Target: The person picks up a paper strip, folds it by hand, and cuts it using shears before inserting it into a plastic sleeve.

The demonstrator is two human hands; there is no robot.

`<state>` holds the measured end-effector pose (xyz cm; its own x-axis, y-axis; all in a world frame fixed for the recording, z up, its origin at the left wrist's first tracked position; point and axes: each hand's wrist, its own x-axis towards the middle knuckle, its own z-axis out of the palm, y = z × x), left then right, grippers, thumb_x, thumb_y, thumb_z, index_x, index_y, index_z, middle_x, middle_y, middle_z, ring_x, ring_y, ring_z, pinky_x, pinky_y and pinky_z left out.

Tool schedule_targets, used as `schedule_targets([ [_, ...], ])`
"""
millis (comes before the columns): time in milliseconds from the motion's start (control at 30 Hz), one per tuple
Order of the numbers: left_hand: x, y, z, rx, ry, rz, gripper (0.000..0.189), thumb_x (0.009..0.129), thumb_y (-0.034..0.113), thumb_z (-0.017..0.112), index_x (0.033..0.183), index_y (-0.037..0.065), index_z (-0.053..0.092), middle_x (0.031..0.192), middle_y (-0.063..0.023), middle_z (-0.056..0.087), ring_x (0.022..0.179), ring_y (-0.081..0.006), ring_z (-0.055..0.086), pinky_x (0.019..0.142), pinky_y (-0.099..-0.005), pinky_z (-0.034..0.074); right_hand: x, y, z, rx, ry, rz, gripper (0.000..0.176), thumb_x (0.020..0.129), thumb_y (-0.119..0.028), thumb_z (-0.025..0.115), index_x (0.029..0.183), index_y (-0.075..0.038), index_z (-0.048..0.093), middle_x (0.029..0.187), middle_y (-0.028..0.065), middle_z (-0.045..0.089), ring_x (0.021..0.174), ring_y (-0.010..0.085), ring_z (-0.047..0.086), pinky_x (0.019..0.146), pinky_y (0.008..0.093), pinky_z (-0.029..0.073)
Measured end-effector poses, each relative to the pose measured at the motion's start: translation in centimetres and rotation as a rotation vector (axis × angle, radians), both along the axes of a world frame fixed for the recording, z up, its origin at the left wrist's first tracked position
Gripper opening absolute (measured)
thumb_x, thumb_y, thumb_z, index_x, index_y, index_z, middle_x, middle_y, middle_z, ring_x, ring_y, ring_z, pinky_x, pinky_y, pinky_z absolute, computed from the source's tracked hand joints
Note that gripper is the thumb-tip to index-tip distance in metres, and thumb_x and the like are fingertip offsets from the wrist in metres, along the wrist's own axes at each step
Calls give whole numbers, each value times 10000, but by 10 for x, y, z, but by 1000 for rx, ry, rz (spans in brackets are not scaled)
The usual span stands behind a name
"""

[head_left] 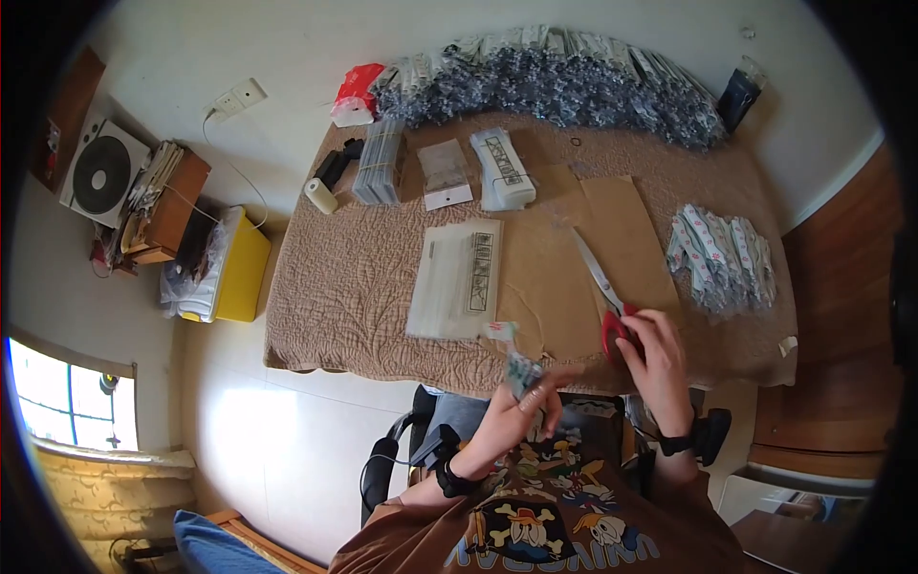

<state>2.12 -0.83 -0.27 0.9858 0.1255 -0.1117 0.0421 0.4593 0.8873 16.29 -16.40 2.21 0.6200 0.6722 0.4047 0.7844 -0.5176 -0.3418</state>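
My left hand is at the table's near edge, its thumb and fingers closed on a small clear plastic packet with a printed white strip at its upper end. My right hand has its fingers at the red handles of a pair of scissors. The blades lie over a brown cardboard sheet and point away from me. Left of the cardboard is a flat stack of clear printed bags. What exactly is inside the held packet is too small to make out.
A long heap of packets lines the table's back, with a red bag at its left end. More packets lie at right. Banded plastic sleeves, a small bag, another bag stack and a white roll stand behind.
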Motion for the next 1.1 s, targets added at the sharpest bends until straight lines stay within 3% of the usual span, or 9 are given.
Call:
schedule_targets([
  [267,0,-10,-6,262,92,-523,298,876,314,513,911,32,605,567,0,567,452,-68,498,451,-207,407,-32,7,-16,654,1337,264,167,746,-30,601,912,-28,578,889,105,561,734,239,553,688,296,457],
  [300,1,-9,-8,263,91,-524,298,876,314,513,911,32,605,567,0,567,452,-68,498,451,-207,407,-30,7,-17,654,1336,263,167,746,-30,601,912,-28,578,889,105,561,734,239,553,688,296,457],
  [400,-1,-2,-9,471,19,-493,300,838,314,575,818,14,586,571,-2,576,459,-67,508,442,-217,404,-28,7,-18,430,411,453,148,720,-29,628,866,-47,609,902,65,570,761,213,555,684,270,454],
  [533,1,0,-8,581,-37,-367,324,812,327,608,731,16,563,556,0,560,453,-70,501,433,-223,396,-27,3,-21,316,135,571,156,691,-30,651,842,-57,625,927,44,575,786,220,555,680,272,453],
  [700,4,2,-4,274,130,-397,341,852,337,548,716,24,564,536,-2,535,450,-78,492,431,-225,395,-29,3,-23,310,98,540,154,680,-15,642,829,-50,626,950,36,574,818,221,546,683,277,451],
  [800,8,7,-8,-111,260,-317,385,911,343,419,1055,8,547,577,-11,537,501,-87,515,460,-197,395,-32,3,-21,422,221,424,164,721,-13,613,883,-37,610,920,46,565,834,207,536,693,267,443],
  [833,8,8,-7,-110,261,-314,385,911,343,419,1055,8,547,577,-11,537,501,-87,515,460,-197,395,-38,2,-25,424,222,427,164,721,-13,613,883,-37,610,920,46,565,834,207,536,693,267,443],
  [933,7,7,-5,-20,225,-157,468,933,357,326,1197,-8,454,722,-67,572,640,-117,555,603,-234,443,-64,-5,-43,822,931,-3,142,780,-29,576,921,-21,571,880,61,549,834,179,528,698,237,428],
  [1100,12,-16,-14,510,-154,215,461,931,293,353,1272,-16,360,918,-111,559,837,-163,543,790,-291,420,-76,16,-32,578,1039,278,106,827,-43,540,930,-19,533,807,44,536,748,142,527,672,203,412],
])
